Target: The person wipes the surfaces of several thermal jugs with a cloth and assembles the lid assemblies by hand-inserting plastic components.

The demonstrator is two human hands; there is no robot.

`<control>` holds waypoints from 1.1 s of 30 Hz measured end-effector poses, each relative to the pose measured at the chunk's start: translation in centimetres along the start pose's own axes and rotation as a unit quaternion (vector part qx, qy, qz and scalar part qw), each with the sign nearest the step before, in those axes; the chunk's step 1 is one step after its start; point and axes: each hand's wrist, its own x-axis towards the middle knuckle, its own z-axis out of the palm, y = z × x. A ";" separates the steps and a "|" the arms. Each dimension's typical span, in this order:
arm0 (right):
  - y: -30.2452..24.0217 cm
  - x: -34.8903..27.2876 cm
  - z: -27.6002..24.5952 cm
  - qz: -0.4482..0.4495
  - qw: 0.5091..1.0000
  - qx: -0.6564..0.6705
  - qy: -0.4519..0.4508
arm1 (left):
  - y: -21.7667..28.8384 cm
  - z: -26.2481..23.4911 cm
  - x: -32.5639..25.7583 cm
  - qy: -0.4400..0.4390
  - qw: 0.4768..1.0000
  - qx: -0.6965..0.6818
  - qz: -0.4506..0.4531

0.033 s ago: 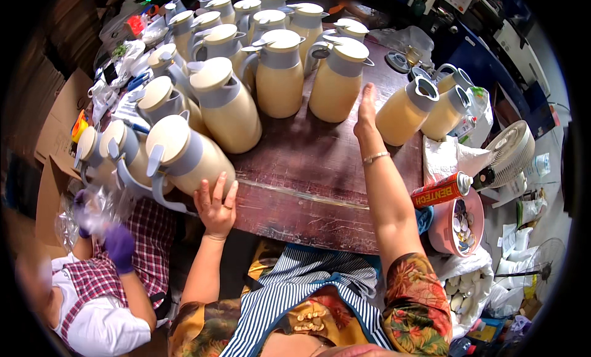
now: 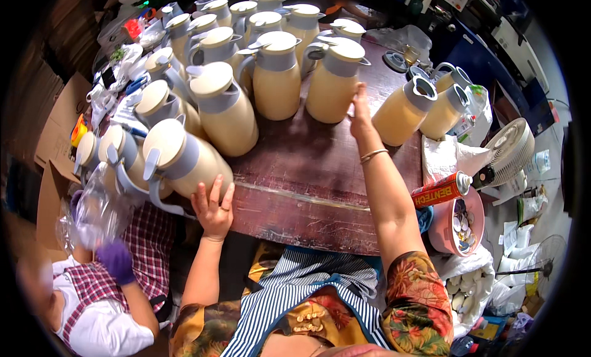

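Head view, left hand: the left hand lies at the near table edge, its fingers spread apart and resting against the lower body of the nearest cream jug, not closed round it.
Head view, right hand: the right hand reaches far over the table, fingers straight and together, flat against the side of a lidded cream jug.
Jugs: both touched jugs stand on the dark wooden table, in a crowd of like jugs with grey collars.
Right side: two lidless jugs stand just beside the right hand, then an orange spray can, a pink bowl and a small fan.
In the way: packed jugs leave little room at the left.
Co-worker: a purple-gloved hand handles a clear plastic bag below the left edge.
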 end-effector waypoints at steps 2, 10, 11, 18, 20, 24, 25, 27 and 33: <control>2.7 0.6 0.3 -0.079 0.988 -0.135 -0.010 | -0.3 0.9 -0.1 0.009 1.000 -0.009 0.009; 4.4 2.9 -2.5 -0.068 0.985 -0.153 0.046 | 6.0 -7.8 -5.7 -0.190 0.885 -0.423 0.032; 5.2 5.9 -4.2 -0.142 0.955 -0.214 0.145 | 7.1 -8.6 -7.1 -0.323 0.862 -0.389 0.021; -2.7 16.2 -1.3 -0.253 0.878 -0.392 0.106 | 12.2 -5.0 -8.9 -0.367 0.910 -0.144 -0.129; -2.0 18.3 -1.3 -0.264 0.886 -0.371 0.083 | 11.8 -3.1 -11.2 -0.382 0.885 -0.224 -0.147; -1.6 18.2 0.2 -0.243 0.887 -0.389 0.052 | 10.2 -2.4 -11.7 -0.368 0.856 -0.237 -0.276; -1.6 17.4 0.5 -0.257 0.882 -0.393 0.043 | 8.3 -2.2 -12.9 -0.349 0.853 -0.226 -0.315; 0.6 17.4 -1.5 -0.295 0.885 -0.358 0.026 | 3.6 -0.2 -16.1 -0.314 0.845 -0.224 -0.371; -0.4 10.4 1.0 -0.074 0.976 -0.093 -0.184 | -0.2 2.2 -15.4 -0.216 0.783 -0.256 -0.523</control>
